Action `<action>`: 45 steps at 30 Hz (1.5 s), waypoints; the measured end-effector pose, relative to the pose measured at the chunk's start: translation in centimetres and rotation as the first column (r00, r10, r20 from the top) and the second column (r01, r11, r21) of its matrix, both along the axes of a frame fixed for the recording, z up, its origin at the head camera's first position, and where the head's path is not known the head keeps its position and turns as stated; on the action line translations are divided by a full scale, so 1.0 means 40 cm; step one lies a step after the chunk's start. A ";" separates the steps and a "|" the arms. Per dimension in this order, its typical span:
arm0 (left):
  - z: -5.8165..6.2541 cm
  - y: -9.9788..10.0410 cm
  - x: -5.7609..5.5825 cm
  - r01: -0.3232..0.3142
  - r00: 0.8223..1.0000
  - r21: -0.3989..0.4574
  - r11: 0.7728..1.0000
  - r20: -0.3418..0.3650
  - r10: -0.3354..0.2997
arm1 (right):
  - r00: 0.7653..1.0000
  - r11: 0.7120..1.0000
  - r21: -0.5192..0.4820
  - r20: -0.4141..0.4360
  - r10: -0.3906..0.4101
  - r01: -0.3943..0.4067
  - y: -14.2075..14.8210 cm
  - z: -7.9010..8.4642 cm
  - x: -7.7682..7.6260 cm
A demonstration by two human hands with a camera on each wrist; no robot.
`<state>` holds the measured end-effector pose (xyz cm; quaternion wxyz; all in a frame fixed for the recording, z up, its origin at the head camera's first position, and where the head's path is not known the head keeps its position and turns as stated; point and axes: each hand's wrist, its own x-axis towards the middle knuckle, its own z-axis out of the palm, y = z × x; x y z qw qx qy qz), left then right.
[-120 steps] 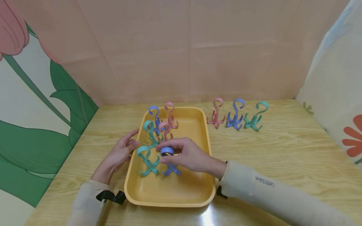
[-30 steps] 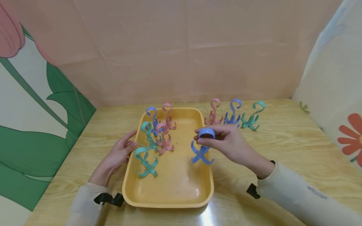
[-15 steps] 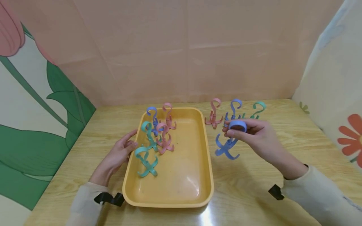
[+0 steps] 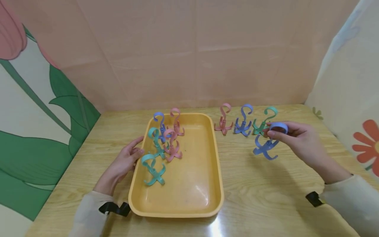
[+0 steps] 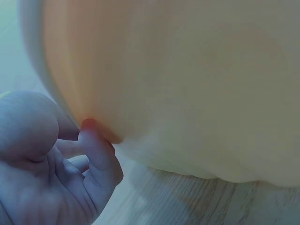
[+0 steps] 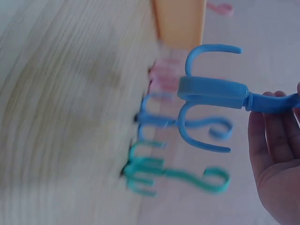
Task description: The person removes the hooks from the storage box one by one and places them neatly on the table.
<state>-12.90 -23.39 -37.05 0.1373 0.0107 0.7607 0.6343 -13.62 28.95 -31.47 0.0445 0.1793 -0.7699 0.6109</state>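
My right hand (image 4: 306, 141) pinches a blue four-prong hanger hook (image 4: 264, 149) by its curved top. The hook hangs above the table, prongs down, in front of a standing green hanger hook (image 4: 260, 127). The right wrist view shows the held blue hook (image 6: 213, 93) close up, fingers around its stem. My left hand (image 4: 125, 159) rests at the left rim of a yellow tray (image 4: 220, 184); in the left wrist view a fingertip touches the tray wall (image 5: 187, 93). Inside the tray stand green hooks (image 4: 155, 176), pink hooks (image 4: 173, 151) and a blue hook (image 4: 162, 130).
Behind the held hook, a pink hook (image 4: 224, 125), another blue hook (image 4: 243, 126) and the green one stand in a row on the wooden table (image 4: 251, 197). A pink backdrop (image 4: 195, 65) rises at the back, with a printed panel (image 4: 340, 98) at the right.
My right hand has lifted the blue hook from the tray's front and carried it right, over the rim and above the table. My left hand has stayed at the tray's left side.
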 end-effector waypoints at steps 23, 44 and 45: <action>0.001 -0.003 -0.002 -0.014 1.000 -0.006 1.000 0.015 0.014 | 0.968 0.945 0.244 0.067 -0.241 0.218 0.211 -0.059 -0.121; -0.005 -0.001 -0.007 -0.004 1.000 0.003 1.000 0.004 0.004 | 0.969 0.973 -0.147 0.198 -0.150 0.180 0.246 -0.096 -0.221; -0.005 -0.002 -0.006 -0.003 1.000 0.004 1.000 0.002 0.003 | 0.969 0.972 -0.156 0.198 -0.146 0.178 0.246 -0.097 -0.222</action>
